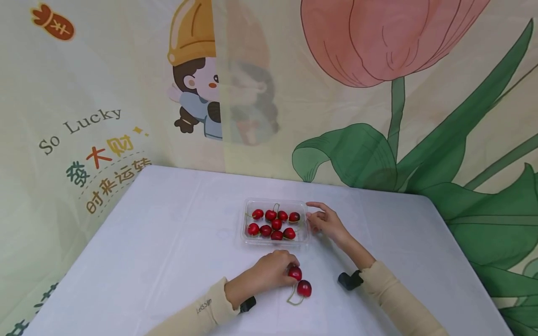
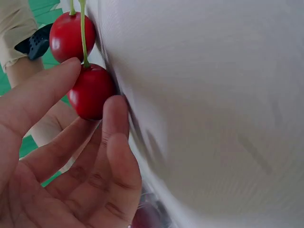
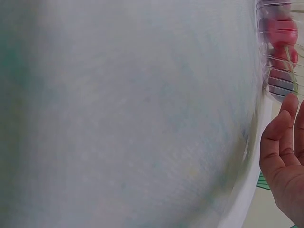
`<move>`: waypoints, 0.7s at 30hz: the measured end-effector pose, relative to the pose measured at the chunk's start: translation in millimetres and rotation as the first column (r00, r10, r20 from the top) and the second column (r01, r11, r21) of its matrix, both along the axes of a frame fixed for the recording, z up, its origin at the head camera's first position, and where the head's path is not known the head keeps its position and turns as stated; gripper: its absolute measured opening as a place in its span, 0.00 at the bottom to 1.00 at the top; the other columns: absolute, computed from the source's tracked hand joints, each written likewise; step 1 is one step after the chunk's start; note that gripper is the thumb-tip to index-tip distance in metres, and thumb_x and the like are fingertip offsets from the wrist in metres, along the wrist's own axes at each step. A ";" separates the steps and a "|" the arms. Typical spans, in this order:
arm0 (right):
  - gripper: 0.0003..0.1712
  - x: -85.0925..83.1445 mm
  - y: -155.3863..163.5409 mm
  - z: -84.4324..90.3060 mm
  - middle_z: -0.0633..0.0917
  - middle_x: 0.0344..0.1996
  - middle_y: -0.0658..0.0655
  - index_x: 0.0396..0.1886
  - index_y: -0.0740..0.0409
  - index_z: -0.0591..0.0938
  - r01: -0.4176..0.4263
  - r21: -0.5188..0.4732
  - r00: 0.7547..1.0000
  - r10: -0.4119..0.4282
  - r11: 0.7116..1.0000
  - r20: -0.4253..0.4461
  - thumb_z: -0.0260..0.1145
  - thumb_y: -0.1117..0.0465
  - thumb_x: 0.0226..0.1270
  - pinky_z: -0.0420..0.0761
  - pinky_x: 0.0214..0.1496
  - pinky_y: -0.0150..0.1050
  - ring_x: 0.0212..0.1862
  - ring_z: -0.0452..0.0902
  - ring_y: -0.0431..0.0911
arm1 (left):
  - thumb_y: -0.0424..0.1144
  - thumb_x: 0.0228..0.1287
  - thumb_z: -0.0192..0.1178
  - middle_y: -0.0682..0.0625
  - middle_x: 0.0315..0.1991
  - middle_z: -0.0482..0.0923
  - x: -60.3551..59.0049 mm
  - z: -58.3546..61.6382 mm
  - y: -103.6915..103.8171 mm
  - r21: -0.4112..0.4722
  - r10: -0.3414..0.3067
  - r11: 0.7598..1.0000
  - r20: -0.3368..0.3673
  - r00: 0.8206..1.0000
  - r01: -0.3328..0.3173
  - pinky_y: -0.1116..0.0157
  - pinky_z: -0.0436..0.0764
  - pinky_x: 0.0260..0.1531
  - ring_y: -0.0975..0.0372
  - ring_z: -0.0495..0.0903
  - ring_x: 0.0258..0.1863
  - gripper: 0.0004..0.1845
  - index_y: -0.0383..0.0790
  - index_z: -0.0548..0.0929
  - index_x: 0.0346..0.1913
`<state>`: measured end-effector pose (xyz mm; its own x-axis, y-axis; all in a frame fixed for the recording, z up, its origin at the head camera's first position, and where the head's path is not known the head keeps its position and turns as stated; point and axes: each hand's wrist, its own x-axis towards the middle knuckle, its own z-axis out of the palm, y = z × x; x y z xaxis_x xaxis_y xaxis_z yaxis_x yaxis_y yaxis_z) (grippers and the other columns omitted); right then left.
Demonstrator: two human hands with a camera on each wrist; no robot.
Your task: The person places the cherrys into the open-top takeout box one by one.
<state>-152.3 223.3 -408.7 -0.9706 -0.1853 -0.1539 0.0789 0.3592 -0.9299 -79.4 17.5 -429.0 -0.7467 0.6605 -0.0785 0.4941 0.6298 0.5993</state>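
Left hand: the left hand [image 1: 265, 273] lies on the desk [image 1: 168, 242] in front of the tray, its fingers [image 2: 114, 142] curled round a red cherry [image 1: 294, 273] and pinching it between thumb and fingertips.
Second cherry: a second cherry [image 1: 304, 288] lies on the desk just beside the held one, nearer the person, with a pale green stem [image 1: 293, 298] looping from it. In the left wrist view the two fruits sit close together, stems side by side.
Right hand: the right hand [image 1: 325, 221] rests at the right-hand edge of the tray, fingers loose and spread, holding nothing; whether the fingertips touch the plastic I cannot tell.
Tray: a clear plastic tray [image 1: 275, 242] stands near the middle of the desk, with about nine red cherries inside [image 1: 273, 224].
Desk: covered with a white cloth.
Sleeves: both arms wear beige sleeves [image 1: 391, 294], a dark band at each wrist.
Backdrop: a printed wall hanging [image 1: 378, 93] with a tulip and a cartoon figure.
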 end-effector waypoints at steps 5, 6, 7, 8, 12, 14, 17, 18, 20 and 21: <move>0.25 -7.7 6.2 -14.7 0.82 0.31 0.58 0.67 0.63 0.67 0.012 -0.006 1.000 -0.012 1.000 0.004 0.58 0.63 0.74 0.81 0.38 0.45 0.34 0.75 0.57 | 0.40 0.53 0.74 0.53 0.36 0.82 1.0 -0.1 -0.8 0.025 0.006 1.000 0.005 1.000 -0.006 0.74 0.77 0.36 0.71 0.74 0.34 0.16 0.40 0.87 0.45; 0.26 -9.5 7.7 -18.2 0.82 0.31 0.57 0.68 0.62 0.67 0.017 -0.004 1.000 -0.017 1.000 0.007 0.58 0.62 0.74 0.81 0.38 0.44 0.34 0.76 0.56 | 0.40 0.53 0.74 0.54 0.36 0.82 1.0 0.2 -1.4 0.029 0.014 0.999 0.011 1.000 -0.014 0.74 0.77 0.35 0.71 0.74 0.33 0.16 0.40 0.87 0.45; 0.26 -11.1 8.9 -21.4 0.83 0.32 0.56 0.68 0.61 0.67 0.022 -0.001 1.000 -0.022 1.000 0.011 0.59 0.61 0.74 0.81 0.37 0.43 0.34 0.76 0.55 | 0.41 0.54 0.73 0.54 0.35 0.82 1.2 0.5 -2.4 0.035 0.023 0.999 0.019 1.000 -0.024 0.74 0.76 0.33 0.71 0.73 0.32 0.16 0.40 0.87 0.46; 0.26 -12.8 9.8 -25.0 0.83 0.32 0.56 0.69 0.60 0.67 0.027 0.001 1.000 -0.027 1.000 0.017 0.59 0.59 0.74 0.81 0.37 0.42 0.34 0.76 0.54 | 0.41 0.54 0.73 0.54 0.35 0.82 1.4 1.1 -3.6 0.043 0.034 0.998 0.022 0.999 -0.035 0.75 0.76 0.32 0.71 0.73 0.32 0.16 0.39 0.87 0.46; 0.27 -13.8 10.4 -27.6 0.83 0.32 0.56 0.69 0.58 0.67 0.033 0.010 0.999 -0.033 0.999 0.019 0.59 0.57 0.74 0.81 0.38 0.41 0.34 0.76 0.52 | 0.42 0.55 0.73 0.54 0.34 0.82 2.5 6.6 -9.1 0.078 0.087 0.993 0.023 0.996 -0.089 0.75 0.76 0.29 0.69 0.73 0.30 0.17 0.39 0.87 0.46; 0.27 -13.3 10.0 -27.1 0.83 0.33 0.56 0.69 0.58 0.67 0.030 0.005 0.999 -0.030 1.000 0.016 0.59 0.57 0.74 0.81 0.38 0.42 0.35 0.76 0.53 | 0.43 0.54 0.74 0.53 0.35 0.82 3.8 11.4 -12.2 0.097 0.111 0.989 0.019 0.994 -0.112 0.75 0.76 0.28 0.70 0.73 0.30 0.18 0.39 0.87 0.46; 0.28 -12.2 9.7 -25.4 0.83 0.33 0.57 0.69 0.58 0.67 0.030 0.003 0.999 -0.030 1.000 0.013 0.59 0.57 0.74 0.81 0.39 0.43 0.35 0.76 0.53 | 0.42 0.54 0.74 0.53 0.37 0.82 6.2 19.4 -17.0 0.128 0.129 0.983 0.020 0.991 -0.131 0.75 0.75 0.27 0.71 0.73 0.27 0.18 0.39 0.86 0.47; 0.28 -12.0 9.6 -25.0 0.83 0.34 0.58 0.69 0.58 0.67 0.030 0.003 0.999 -0.030 1.000 0.013 0.59 0.57 0.74 0.81 0.39 0.42 0.35 0.76 0.53 | 0.42 0.54 0.74 0.52 0.38 0.83 6.9 22.3 -18.8 0.138 0.130 0.982 0.014 0.991 -0.131 0.76 0.75 0.26 0.72 0.73 0.26 0.18 0.39 0.86 0.47; 0.28 -12.0 9.6 -24.8 0.83 0.34 0.59 0.69 0.58 0.67 0.030 0.009 0.999 -0.030 1.000 0.012 0.59 0.57 0.74 0.81 0.39 0.42 0.35 0.76 0.52 | 0.42 0.54 0.73 0.52 0.38 0.83 7.6 27.9 -22.7 0.161 0.133 0.978 -0.008 0.991 -0.130 0.76 0.75 0.25 0.72 0.74 0.26 0.18 0.39 0.86 0.47; 0.27 -12.0 9.5 -24.8 0.83 0.34 0.59 0.69 0.58 0.67 0.031 0.014 0.999 -0.031 0.999 0.013 0.59 0.57 0.74 0.81 0.38 0.41 0.35 0.76 0.51 | 0.42 0.55 0.73 0.52 0.39 0.83 7.6 31.0 -24.9 0.174 0.136 0.976 -0.022 0.991 -0.130 0.76 0.75 0.25 0.72 0.75 0.26 0.18 0.39 0.86 0.48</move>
<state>-164.3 232.8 -433.5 -0.9737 -0.1525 -0.1690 0.1025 0.3691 -0.9237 -71.8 -7.4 -398.0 -0.8289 0.5567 0.0541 0.4347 0.5803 0.6887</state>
